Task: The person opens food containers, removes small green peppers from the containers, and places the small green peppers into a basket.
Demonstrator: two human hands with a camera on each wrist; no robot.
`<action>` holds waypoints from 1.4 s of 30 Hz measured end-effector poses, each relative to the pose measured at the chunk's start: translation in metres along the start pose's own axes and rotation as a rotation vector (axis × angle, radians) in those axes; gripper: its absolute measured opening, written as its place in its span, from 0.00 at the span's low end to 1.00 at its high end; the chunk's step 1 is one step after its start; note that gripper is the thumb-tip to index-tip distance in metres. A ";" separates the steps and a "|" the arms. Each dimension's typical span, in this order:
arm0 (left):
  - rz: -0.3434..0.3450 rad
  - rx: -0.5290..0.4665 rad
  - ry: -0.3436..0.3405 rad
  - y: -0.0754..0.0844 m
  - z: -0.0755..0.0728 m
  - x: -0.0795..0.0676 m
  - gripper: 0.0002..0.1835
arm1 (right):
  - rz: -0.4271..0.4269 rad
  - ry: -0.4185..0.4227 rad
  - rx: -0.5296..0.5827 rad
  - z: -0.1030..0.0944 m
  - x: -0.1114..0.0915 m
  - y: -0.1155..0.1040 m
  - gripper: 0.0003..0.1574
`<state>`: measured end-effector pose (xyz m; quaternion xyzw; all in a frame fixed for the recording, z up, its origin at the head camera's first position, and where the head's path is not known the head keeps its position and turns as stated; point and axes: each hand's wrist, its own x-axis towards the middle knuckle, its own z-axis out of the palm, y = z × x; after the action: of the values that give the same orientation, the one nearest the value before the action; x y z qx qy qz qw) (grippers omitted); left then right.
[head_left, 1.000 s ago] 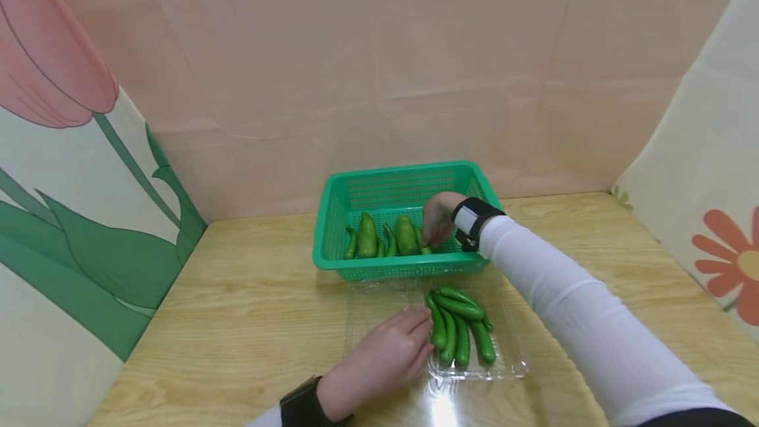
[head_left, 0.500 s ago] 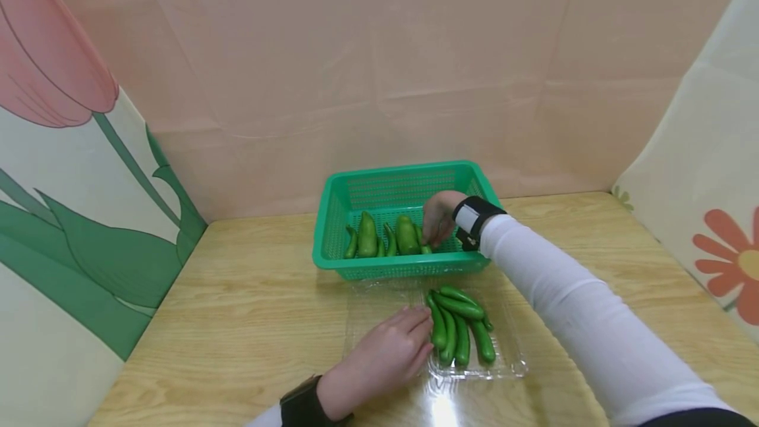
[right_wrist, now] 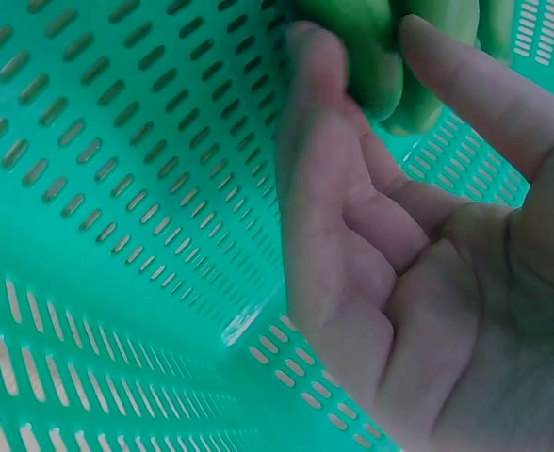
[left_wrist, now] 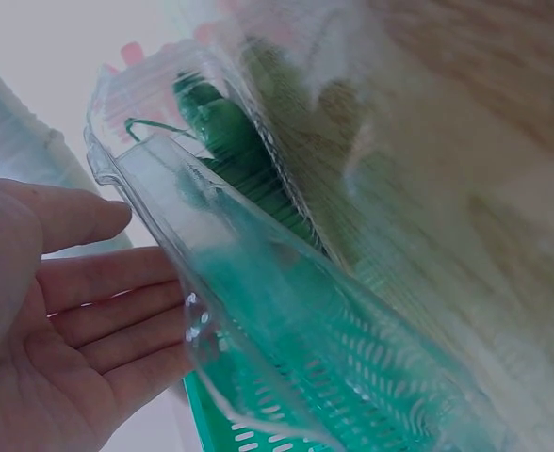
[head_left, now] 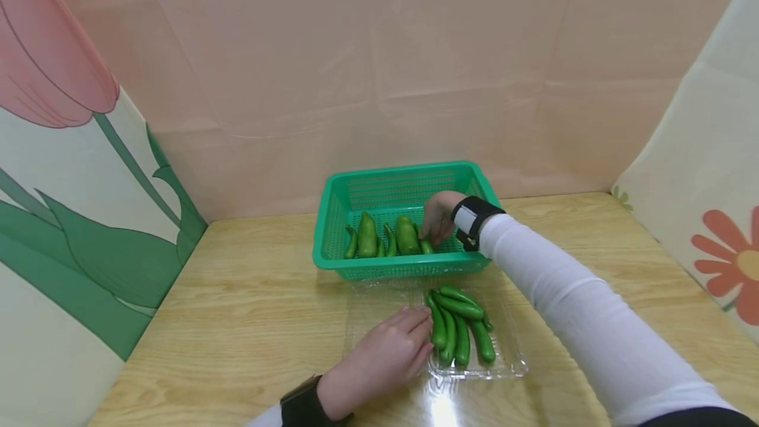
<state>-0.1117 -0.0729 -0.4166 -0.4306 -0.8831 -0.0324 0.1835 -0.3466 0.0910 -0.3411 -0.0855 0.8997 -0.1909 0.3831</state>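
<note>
Right hand (head_left: pixel 439 219) pinches a pepper (head_left: pixel 427 247) inside basket's near rim (head_left: pixel 403 265), room behind.

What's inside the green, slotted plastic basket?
The basket holds two thick green vegetables and several slim green ones. The right hand's grip partly covers the rightmost slim one; whatever lies beneath the vegetables is hidden.

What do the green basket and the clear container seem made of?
The green basket looks like moulded plastic with a slight sheen: even colour, regular slots. The clear container is probably thin, glossy plastic: see-through, with bright glints along its edges.
</note>
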 end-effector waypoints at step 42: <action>0.012 0.021 0.027 -0.001 0.001 -0.001 0.19 | 0.091 -0.066 0.067 -0.009 0.038 0.014 0.21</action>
<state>-0.1126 -0.0737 -0.4179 -0.4334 -0.8783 -0.0277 0.2000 -0.3791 0.0945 -0.3661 -0.0377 0.8828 -0.2003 0.4233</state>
